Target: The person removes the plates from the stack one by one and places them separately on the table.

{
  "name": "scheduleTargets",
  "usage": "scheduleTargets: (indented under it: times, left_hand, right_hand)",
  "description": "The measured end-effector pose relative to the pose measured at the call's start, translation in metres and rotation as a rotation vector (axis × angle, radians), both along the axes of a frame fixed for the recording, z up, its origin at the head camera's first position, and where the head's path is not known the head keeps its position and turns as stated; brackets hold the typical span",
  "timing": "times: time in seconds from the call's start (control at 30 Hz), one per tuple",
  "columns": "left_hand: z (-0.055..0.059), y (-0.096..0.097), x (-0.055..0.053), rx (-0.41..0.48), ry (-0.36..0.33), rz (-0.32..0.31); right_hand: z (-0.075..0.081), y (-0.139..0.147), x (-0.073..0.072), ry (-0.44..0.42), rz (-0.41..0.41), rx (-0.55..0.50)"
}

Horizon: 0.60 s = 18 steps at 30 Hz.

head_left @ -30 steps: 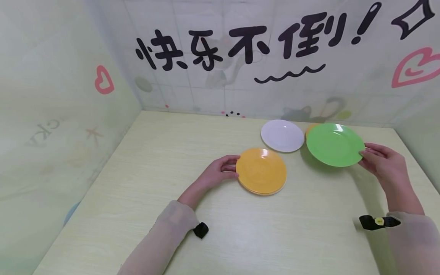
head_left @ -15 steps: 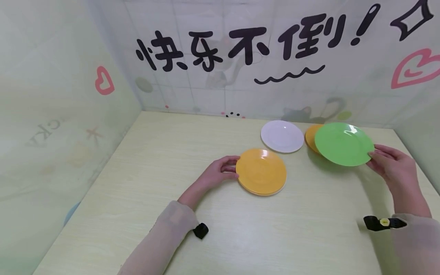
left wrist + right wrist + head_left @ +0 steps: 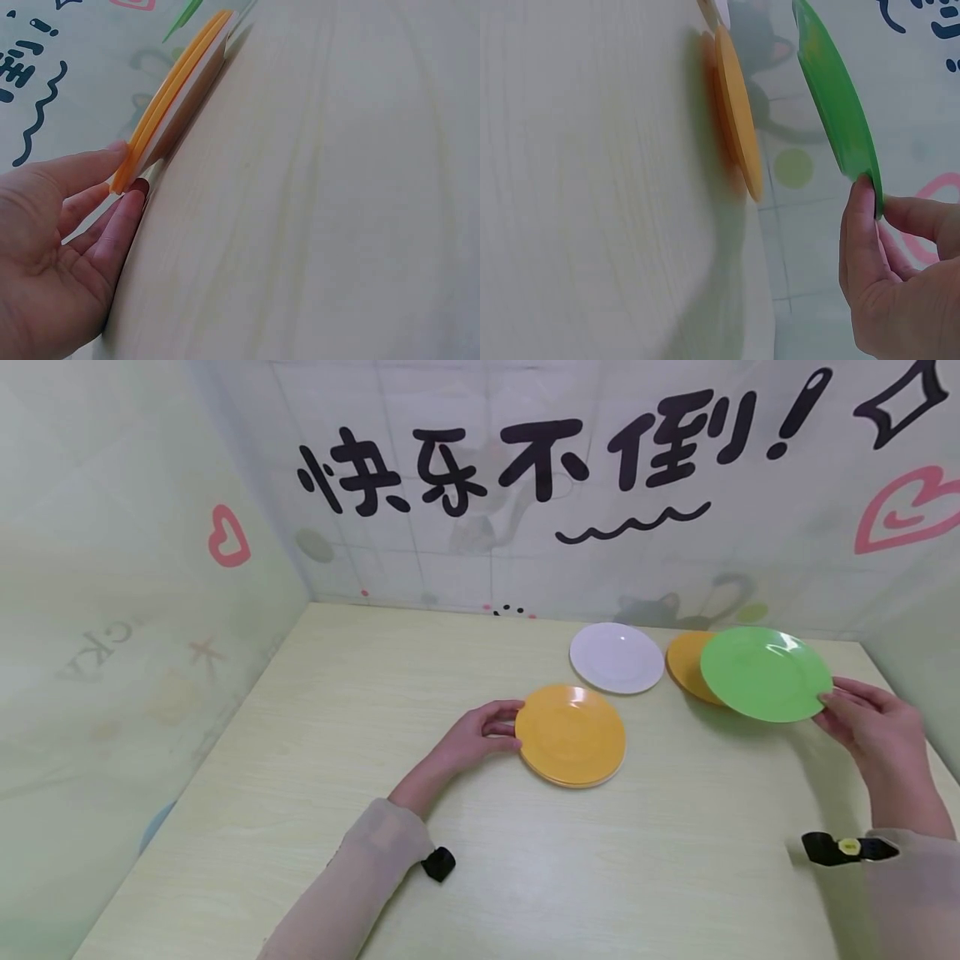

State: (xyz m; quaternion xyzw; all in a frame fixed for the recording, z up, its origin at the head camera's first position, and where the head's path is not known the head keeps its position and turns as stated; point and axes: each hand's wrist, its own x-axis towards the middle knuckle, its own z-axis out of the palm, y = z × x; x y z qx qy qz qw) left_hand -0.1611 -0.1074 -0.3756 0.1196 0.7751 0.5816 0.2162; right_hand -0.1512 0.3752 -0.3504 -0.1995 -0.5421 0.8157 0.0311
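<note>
My right hand (image 3: 873, 722) pinches the right rim of a green plate (image 3: 767, 674) between thumb and fingers. The green plate hangs above the table, apart from an orange plate (image 3: 686, 667) lying behind it, partly hidden in the head view. With thumb on top and fingertips below, my left hand (image 3: 480, 733) grips the left rim of a plate stack. Its top is an orange plate (image 3: 570, 735); the left wrist view shows a second orange rim and a white plate (image 3: 180, 105) underneath. A separate white plate (image 3: 617, 657) lies behind the stack.
The pale wood-grain table (image 3: 570, 877) meets a printed back wall (image 3: 450, 560) just behind the plates. Side walls stand at the left (image 3: 112, 693) and right (image 3: 911, 668).
My right hand has moved right with the green plate, uncovering more of the orange plate behind it. My left hand and its stack have stayed put.
</note>
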Motion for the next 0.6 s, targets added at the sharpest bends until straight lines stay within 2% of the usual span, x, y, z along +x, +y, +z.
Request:
scheduleTargets:
  times: [0.6]
  left_hand:
    - [0.000,0.000,0.001,0.003,0.002,0.005]
  right_hand:
    - [0.002,0.011,0.005,0.038,-0.071,-0.059]
